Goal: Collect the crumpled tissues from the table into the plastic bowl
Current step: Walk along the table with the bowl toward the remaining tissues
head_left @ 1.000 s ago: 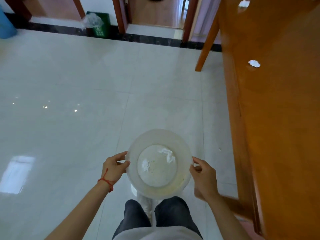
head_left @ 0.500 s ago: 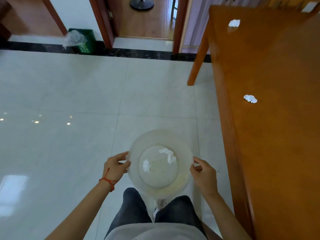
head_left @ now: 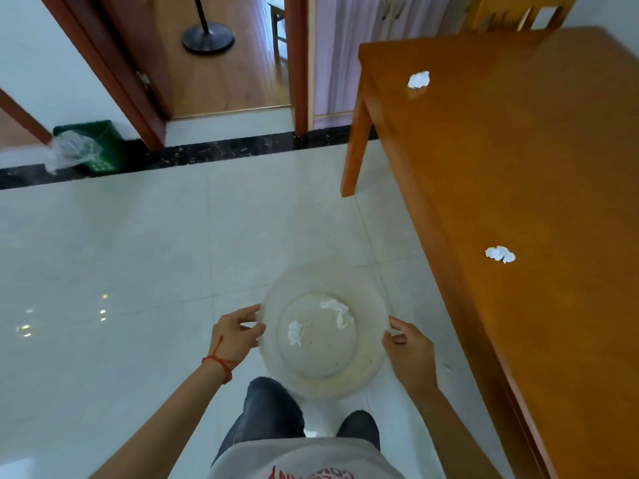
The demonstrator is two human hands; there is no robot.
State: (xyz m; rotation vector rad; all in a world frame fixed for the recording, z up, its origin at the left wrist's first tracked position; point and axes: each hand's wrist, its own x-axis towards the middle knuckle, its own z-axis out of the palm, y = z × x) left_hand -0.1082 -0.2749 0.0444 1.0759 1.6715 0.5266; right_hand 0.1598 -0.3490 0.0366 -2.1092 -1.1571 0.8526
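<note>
Head view looked straight down at the plastic bowl [head_left: 324, 344], carried low over the pale floor tiles [head_left: 138, 254] at about six o'clock in the picture, and both hands were on it. Left hand [head_left: 235, 335] gripped the rim at the bowl's nine o'clock, thumb over the edge and fingers curled beneath; right hand [head_left: 409, 350] did the same at three o'clock. So neither hand was free: each was closed on the bowl's rim.

And there was already a score on the board! Two crumpled tissues lay inside: a small tissue in the bowl [head_left: 294, 332] at roughly nine o'clock on the base, and a longer tissue in the bowl [head_left: 337, 311] up near one o'clock. Specks of grime dotted the bottom too.

Over on the table [head_left: 518, 184], filling the right side from one to five o'clock, the job was plainly not finished. The near tissue [head_left: 499, 254] sat close to the table's left edge, at about two o'clock from the bowl. The far tissue [head_left: 418, 79] waited well beyond it, near the far left corner at twelve to one o'clock. They were well apart from each other.

By my reckoning that made it about half-time: two in, at least two to go, though the table ran out of the picture on the right, so more might have been lying unseen. The bowl hung beside the table, not over it, and a hand had yet to let go and reach.
</note>
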